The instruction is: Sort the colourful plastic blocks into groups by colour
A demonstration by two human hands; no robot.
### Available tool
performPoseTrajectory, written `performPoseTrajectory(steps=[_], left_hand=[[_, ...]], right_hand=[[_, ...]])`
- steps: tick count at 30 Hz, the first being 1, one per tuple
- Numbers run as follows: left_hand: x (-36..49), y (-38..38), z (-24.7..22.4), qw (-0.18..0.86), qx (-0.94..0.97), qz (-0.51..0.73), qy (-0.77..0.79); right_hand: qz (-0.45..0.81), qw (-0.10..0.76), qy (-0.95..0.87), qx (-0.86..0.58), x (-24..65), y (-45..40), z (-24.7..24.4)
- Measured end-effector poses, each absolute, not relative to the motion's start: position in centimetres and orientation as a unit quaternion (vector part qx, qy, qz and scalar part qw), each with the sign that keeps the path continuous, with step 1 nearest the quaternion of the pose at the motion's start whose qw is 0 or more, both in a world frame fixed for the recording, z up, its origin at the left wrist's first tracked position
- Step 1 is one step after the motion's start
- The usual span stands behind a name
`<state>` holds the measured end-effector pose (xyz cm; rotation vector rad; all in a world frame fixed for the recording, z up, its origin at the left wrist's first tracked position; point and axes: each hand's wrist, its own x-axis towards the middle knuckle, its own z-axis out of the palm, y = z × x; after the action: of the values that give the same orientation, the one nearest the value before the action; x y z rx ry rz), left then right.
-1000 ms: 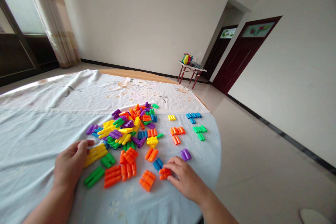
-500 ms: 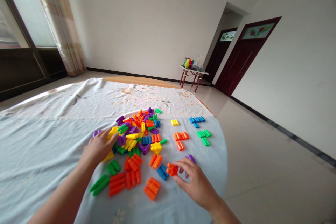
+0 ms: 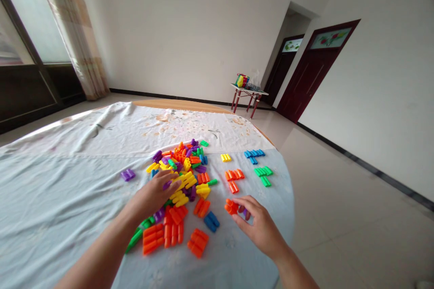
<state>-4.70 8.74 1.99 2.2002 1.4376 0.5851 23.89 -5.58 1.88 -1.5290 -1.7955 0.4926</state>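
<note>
My right hand (image 3: 254, 219) pinches an orange toy block (image 3: 231, 207) made of joined tubes, holding it over the cloth. A purple block (image 3: 244, 212) shows partly behind those fingers. My left hand (image 3: 156, 194) lies over the near left of a mixed heap of coloured blocks, its fingers stretched out and apart. Yellow blocks (image 3: 186, 180) are right at its fingertips, and a bit of purple shows between the fingers. Below the heap lie orange blocks (image 3: 153, 238), a separate orange block (image 3: 198, 242) and a blue block (image 3: 212, 221).
On the right of the table stand T-shaped groups in blue (image 3: 254, 156), green (image 3: 263, 175) and orange (image 3: 233, 178), beside a yellow block (image 3: 225, 157). One purple block (image 3: 128, 174) lies at left. The tablecloth (image 3: 84, 185) has folds. A small table (image 3: 249, 90) holds bags.
My left hand has moved right across the heap, shifting yellow blocks that way and uncovering the purple block at left. My right hand has moved slightly right and up with the orange block.
</note>
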Motion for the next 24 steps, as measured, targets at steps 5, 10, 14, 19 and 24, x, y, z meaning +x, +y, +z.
performPoseTrajectory(steps=[5, 10, 14, 19, 24], left_hand=[[-3.7, 5.8, 3.1, 0.296, 0.806, 0.212, 0.467], [-7.9, 9.2, 2.5, 0.185, 0.737, 0.291, 0.581], [-11.2, 13.1, -0.4, 0.112, 0.661, 0.273, 0.69], [-10.6, 14.3, -2.5, 0.152, 0.706, 0.253, 0.644], [-9.2, 13.4, -1.5, 0.215, 0.719, 0.258, 0.608]], right_hand=[[0.19, 0.371, -0.688, -0.595, 24.5, -5.9, 2.1], [0.169, 0.388, -0.679, -0.6, 25.6, -6.0, 2.0], [0.145, 0.409, -0.643, -0.631, 27.6, -5.1, 1.4], [0.123, 0.395, -0.604, -0.681, 30.2, -3.0, 0.4], [0.105, 0.354, -0.592, -0.716, 31.1, -0.7, -0.9]])
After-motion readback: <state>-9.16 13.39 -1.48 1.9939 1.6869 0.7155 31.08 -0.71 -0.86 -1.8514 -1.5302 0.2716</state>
